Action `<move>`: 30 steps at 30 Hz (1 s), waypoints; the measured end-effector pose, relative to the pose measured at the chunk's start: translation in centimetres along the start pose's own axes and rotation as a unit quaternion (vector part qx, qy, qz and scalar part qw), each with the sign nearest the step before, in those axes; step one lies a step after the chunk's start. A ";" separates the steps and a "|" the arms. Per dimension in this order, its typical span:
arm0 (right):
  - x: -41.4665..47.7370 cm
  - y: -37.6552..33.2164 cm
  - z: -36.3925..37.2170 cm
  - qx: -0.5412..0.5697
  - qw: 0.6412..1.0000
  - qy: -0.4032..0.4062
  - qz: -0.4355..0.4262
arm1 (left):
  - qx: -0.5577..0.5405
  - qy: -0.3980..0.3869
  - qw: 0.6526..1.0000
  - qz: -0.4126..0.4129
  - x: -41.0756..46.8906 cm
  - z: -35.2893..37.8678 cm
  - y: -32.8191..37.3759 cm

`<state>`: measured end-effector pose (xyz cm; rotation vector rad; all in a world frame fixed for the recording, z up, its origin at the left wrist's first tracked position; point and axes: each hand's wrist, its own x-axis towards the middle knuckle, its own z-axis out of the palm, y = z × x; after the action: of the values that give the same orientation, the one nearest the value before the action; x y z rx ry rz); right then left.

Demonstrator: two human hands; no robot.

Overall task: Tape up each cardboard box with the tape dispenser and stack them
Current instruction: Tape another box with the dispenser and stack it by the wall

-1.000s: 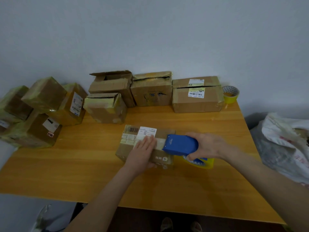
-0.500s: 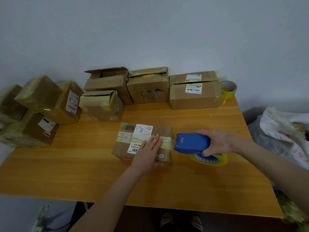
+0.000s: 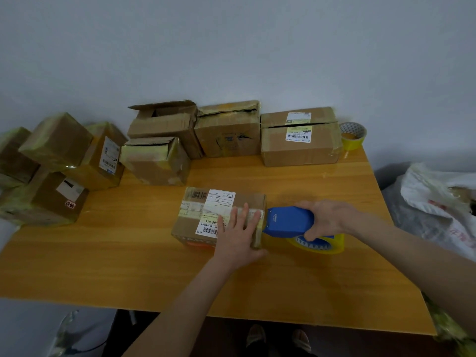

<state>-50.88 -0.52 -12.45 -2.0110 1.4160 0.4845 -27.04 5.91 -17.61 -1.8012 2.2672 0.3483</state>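
Looking forward and down from head height, hovering close over the wooden table [image 3: 123, 256], facing the pale wall [image 3: 231, 47] behind.

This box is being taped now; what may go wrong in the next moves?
The left hand lies flat on the box, fingertips beside the front end of the tape dispenser; if the cutter sits there, tearing the tape may nick them.
The right hand grips the dispenser past the box's right edge; a hard pull may drag the box.
The spare tape roll stands at the far corner of the table; a box may knock it off.
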 end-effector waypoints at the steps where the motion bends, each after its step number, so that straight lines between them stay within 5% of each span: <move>1: 0.0 0.1 0.0 0.008 1.000 -0.001 -0.003 | 0.005 0.002 1.000 0.002 0.0 0.0 -0.2; 7: -1.4 1.8 0.4 0.106 0.994 0.007 -0.032 | 0.000 0.005 1.000 0.019 0.1 0.2 -1.4; 16: -0.2 -1.3 0.0 0.016 0.999 -0.019 0.029 | -0.008 0.004 1.000 0.025 0.3 0.5 -1.7; 30: 0.3 -1.4 -0.9 0.087 0.994 -0.033 0.059 | -0.022 -0.008 0.999 0.044 0.2 0.3 -2.3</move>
<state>-49.52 -0.96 -11.58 -1.7661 1.4877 0.4575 -24.88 5.30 -18.06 -1.7154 2.3515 0.4300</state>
